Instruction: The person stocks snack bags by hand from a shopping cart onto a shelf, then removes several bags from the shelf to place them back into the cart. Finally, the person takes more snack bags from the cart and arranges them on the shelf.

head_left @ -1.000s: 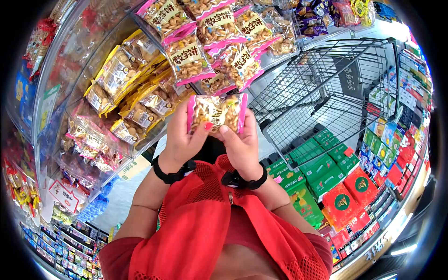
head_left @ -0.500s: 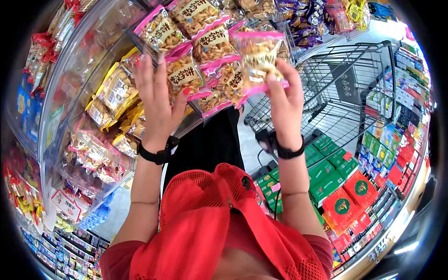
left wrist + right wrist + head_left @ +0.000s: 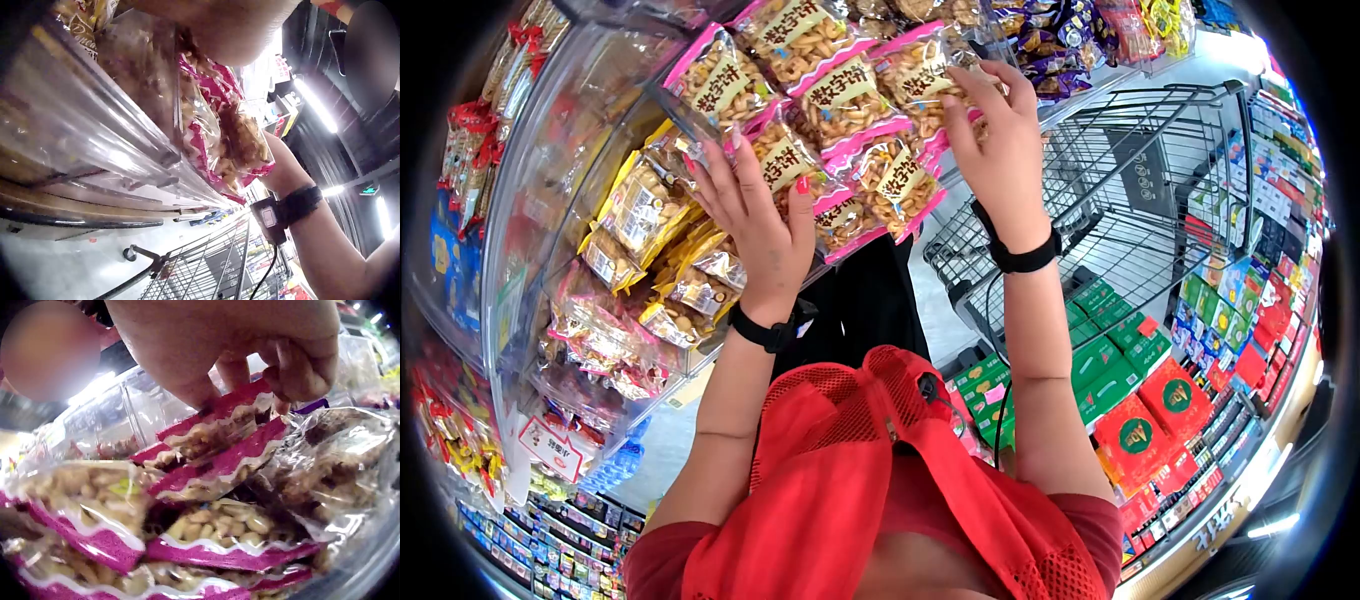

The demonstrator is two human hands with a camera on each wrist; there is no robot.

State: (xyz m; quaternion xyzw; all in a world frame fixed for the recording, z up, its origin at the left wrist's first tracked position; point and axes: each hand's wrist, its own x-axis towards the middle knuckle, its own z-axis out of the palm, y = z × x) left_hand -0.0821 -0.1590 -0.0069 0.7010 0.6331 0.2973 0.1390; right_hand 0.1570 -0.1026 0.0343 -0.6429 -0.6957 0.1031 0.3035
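Clear snack bags with pink edges and small tan biscuits fill a bin at the top of the head view. My left hand (image 3: 757,225) lies with fingers stretched over the bin's left part, against a pink-edged bag (image 3: 785,165). On the right side of the bin, my right hand (image 3: 1005,150) has its thumb and fingertips at the edge of another pink-edged bag (image 3: 912,72). The right wrist view shows its fingers bent loosely over a bag's pink top strip (image 3: 215,419). In the left wrist view, pink-edged bags (image 3: 215,144) stand behind the clear bin wall (image 3: 134,144).
Yellow-edged biscuit bags (image 3: 635,220) fill the bin to the left. Right of the bins is a wire shopping cart (image 3: 1140,190). Green cartons (image 3: 1100,375) and red boxes (image 3: 1135,435) are stacked near it. Purple-wrapped snacks (image 3: 1050,45) sit at the far right of the shelf.
Both hands held one pink-edged bag near my chest. They parted; the right hand carried the bag up and right to the bin, where it now lies among the others. The left hand moved onto the bags.
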